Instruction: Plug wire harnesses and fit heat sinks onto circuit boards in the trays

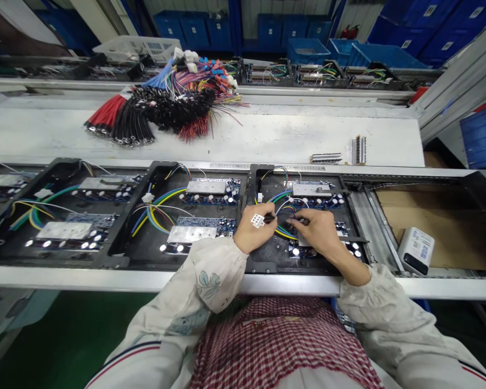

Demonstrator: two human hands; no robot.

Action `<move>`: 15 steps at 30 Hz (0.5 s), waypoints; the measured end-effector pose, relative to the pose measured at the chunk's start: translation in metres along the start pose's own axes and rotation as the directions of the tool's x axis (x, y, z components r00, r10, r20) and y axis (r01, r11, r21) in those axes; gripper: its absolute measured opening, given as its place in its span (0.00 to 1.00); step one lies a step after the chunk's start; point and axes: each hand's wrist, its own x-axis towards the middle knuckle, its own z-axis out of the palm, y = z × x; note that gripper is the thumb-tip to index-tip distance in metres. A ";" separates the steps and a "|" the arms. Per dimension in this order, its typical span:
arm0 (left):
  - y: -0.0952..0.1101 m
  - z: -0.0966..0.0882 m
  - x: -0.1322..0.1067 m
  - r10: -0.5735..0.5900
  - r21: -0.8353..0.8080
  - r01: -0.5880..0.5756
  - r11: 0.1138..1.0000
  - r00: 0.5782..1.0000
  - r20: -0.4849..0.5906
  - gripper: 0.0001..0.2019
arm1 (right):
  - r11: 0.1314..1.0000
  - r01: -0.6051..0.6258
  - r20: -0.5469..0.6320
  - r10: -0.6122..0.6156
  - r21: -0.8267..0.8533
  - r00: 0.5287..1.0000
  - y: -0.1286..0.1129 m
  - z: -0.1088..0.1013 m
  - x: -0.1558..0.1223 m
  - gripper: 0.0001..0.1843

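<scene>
Both hands work over the black tray at the right end of the row. My left hand is closed in a pinch, and what lies between its fingertips is too small to make out. A white multi-hole connector shows against the back of that hand. My right hand pinches thin wires close to the left fingertips. Blue, green and yellow wires curve beneath the hands. An upper circuit board with a metal plate sits behind them; the right hand partly covers the lower board.
More black trays with boards and wires extend leftward. A white device rests on cardboard at right. Behind, a wire harness pile and pin strips lie on the white bench. Blue bins stand farther back.
</scene>
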 end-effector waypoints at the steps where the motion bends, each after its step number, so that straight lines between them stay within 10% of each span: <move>1: 0.001 -0.002 -0.002 0.026 0.060 -0.027 0.998 0.999 0.023 0.06 | 1.000 -0.002 0.010 0.002 -0.021 1.000 -0.001 0.001 0.000 0.06; 7: 0.033 -0.014 -0.009 0.053 0.645 -0.370 0.668 0.889 0.455 0.10 | 0.995 0.069 0.028 -0.068 -0.069 0.997 -0.008 -0.015 -0.018 0.13; 11: 0.047 -0.003 -0.007 -0.071 0.728 -0.507 0.461 0.797 0.600 0.11 | 0.981 -0.143 -0.212 0.113 -0.134 0.971 0.067 -0.080 -0.028 0.22; 13: 0.047 0.004 -0.006 -0.103 0.752 -0.529 0.395 0.787 0.608 0.13 | 0.825 -0.506 -0.395 0.389 -0.253 0.832 0.135 -0.130 -0.044 0.22; 15: 0.045 0.006 -0.006 -0.063 0.761 -0.573 0.303 0.785 0.616 0.14 | 0.482 -0.800 -0.551 0.583 -0.358 0.598 0.202 -0.181 -0.072 0.26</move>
